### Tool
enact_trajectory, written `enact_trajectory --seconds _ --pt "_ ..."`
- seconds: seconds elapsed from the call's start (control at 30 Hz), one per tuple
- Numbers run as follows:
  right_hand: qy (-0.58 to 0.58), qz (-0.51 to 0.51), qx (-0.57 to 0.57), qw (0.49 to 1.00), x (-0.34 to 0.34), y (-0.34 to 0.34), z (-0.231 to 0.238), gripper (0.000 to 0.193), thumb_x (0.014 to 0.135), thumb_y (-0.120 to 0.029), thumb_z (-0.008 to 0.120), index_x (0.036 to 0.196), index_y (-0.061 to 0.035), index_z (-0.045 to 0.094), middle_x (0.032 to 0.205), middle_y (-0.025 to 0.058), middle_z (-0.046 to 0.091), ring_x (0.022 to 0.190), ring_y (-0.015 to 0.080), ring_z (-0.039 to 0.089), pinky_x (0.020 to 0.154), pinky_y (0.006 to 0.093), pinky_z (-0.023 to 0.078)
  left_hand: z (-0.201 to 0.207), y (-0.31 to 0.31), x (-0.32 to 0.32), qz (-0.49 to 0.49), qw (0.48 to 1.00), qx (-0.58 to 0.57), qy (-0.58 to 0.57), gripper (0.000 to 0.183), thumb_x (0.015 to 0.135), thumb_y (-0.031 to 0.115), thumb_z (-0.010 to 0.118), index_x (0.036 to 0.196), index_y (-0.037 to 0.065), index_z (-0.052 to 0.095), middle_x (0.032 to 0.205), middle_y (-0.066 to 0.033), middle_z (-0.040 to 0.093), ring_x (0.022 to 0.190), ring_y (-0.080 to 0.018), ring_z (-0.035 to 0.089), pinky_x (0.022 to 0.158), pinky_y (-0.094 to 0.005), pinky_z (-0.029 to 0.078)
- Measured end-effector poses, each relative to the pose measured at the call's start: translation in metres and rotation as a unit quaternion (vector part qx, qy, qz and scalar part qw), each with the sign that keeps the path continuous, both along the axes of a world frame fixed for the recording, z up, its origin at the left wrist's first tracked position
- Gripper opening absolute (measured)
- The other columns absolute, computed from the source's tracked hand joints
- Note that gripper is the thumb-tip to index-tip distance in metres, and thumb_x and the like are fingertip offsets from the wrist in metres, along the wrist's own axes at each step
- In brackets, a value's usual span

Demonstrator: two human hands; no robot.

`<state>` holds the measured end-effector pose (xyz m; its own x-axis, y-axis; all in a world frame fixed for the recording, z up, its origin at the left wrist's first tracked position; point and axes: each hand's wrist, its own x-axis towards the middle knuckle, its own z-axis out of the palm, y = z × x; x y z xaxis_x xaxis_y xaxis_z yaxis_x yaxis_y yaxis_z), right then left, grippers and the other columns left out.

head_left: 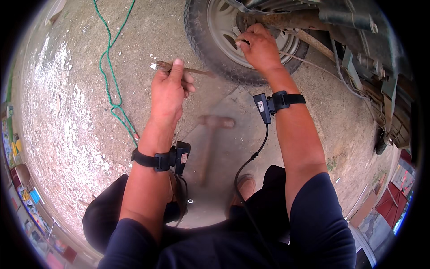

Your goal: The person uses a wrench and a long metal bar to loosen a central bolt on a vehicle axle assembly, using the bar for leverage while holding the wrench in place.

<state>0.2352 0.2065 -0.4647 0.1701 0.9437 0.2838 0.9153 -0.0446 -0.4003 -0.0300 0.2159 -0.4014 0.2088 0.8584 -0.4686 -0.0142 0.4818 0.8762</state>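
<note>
My left hand [166, 89] is closed round a rusty, thin bar-like tool [162, 66], held roughly level above the ground. One thick end sticks out past the thumb, and the slim end points right toward the tyre. My right hand [260, 48] reaches in at the wheel [215, 27], beside the hub under the vehicle. Its thumb and fingers are pinched together; a small brownish thing shows at the fingertips, too small to name. Between my forearms a hammer [207, 148] with a rusty head and a wooden handle lies on a flat grey sheet [237, 105], slightly blurred.
A green rope [109, 58] lies looped on the rough concrete ground at the left. The vehicle's underside has a rusty axle tube [286, 20], and a cable [309, 62] runs below it. Black straps with small devices and cords [254, 156] sit on both my wrists.
</note>
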Motion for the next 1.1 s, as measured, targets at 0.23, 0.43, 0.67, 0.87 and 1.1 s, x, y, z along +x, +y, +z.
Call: enact_trajectory --seconds 0.23,0.43,0.67,0.87,1.1 --pt "-0.012 -0.038 -0.001 0.999 -0.008 -0.001 0.001 0.023 0.074 -0.021 0.076 0.096 -0.0171 0.073 0.108 0.0063 0.061 0.106 0.0304 0.058 0.093 0.0440 0.045 0.002 0.000 0.002 0.001 1.000 -0.003 -0.006 0.024 0.104 0.028 0.053 0.101 0.005 0.057 0.073 -0.0036 0.062 0.054 -0.0108 0.057 0.049 -0.0247 0.041" --pt "-0.002 0.002 0.004 1.000 -0.001 -0.001 0.000 0.026 0.073 -0.020 0.077 0.098 -0.0169 0.073 0.109 0.0069 0.061 0.107 0.0299 0.059 0.093 0.0443 0.046 0.001 -0.001 0.001 -0.034 0.998 0.005 -0.047 0.012 0.101 0.019 0.059 0.106 0.008 0.058 0.086 -0.0065 0.069 0.069 -0.0136 0.066 0.059 -0.0255 0.046" --pt "0.003 -0.032 0.008 0.999 -0.005 -0.001 -0.001 0.023 0.074 -0.023 0.077 0.095 -0.0151 0.074 0.108 0.0078 0.062 0.105 0.0299 0.060 0.093 0.0433 0.048 0.000 -0.004 -0.002 -0.135 0.984 0.021 -0.113 0.020 0.096 -0.002 0.050 0.111 0.008 0.059 0.108 -0.0153 0.071 0.095 -0.0241 0.071 0.073 -0.0309 0.054" --pt "0.014 -0.006 0.004 1.000 -0.002 -0.001 0.000 0.023 0.074 -0.023 0.077 0.096 -0.0163 0.074 0.108 0.0080 0.062 0.104 0.0298 0.060 0.092 0.0433 0.048 0.002 -0.002 -0.006 -0.154 0.971 -0.060 -0.175 0.031 0.090 -0.004 0.045 0.114 0.006 0.062 0.114 -0.0192 0.070 0.100 -0.0287 0.070 0.079 -0.0353 0.057" --pt "0.018 -0.018 0.010 1.000 -0.004 -0.003 -0.003 0.022 0.076 -0.023 0.076 0.097 -0.0171 0.074 0.108 0.0078 0.061 0.103 0.0300 0.061 0.091 0.0431 0.049 -0.003 -0.005 -0.006 -0.170 0.971 -0.068 -0.153 0.030 0.091 0.000 0.047 0.119 0.002 0.059 0.111 -0.0200 0.070 0.093 -0.0277 0.071 0.075 -0.0344 0.057"
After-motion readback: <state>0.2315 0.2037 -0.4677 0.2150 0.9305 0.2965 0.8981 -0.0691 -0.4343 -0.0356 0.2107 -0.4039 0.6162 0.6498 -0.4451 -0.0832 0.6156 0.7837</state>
